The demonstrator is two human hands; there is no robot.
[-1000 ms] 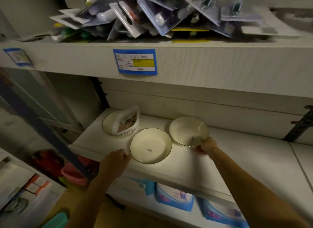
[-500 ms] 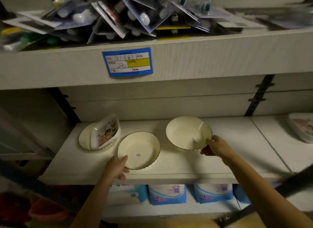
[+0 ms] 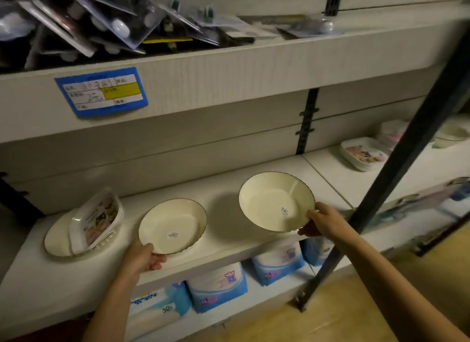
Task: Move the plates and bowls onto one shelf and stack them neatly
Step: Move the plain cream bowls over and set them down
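Observation:
Two cream bowls with dark rims are in my hands at the white middle shelf (image 3: 221, 247). My left hand (image 3: 142, 259) grips the near rim of the left bowl (image 3: 173, 226), which is tilted with its far side on the shelf. My right hand (image 3: 321, 221) holds the right bowl (image 3: 276, 200) by its near right rim, lifted and tipped toward me, a shadow under it. At the far left a third cream plate (image 3: 57, 240) lies on the shelf with a printed rectangular dish (image 3: 98, 219) leaning in it.
More printed rectangular dishes (image 3: 363, 157) and a bowl (image 3: 451, 135) sit on the shelf section to the right. A dark diagonal metal post (image 3: 396, 158) crosses in front on the right. The upper shelf holds blister packs (image 3: 109, 23); blue-and-white packages (image 3: 218, 288) stand below.
The right bowl has risen off the shelf and tipped toward me. My left hand has closed on the left bowl's rim and tilted it. The view has swung to the right.

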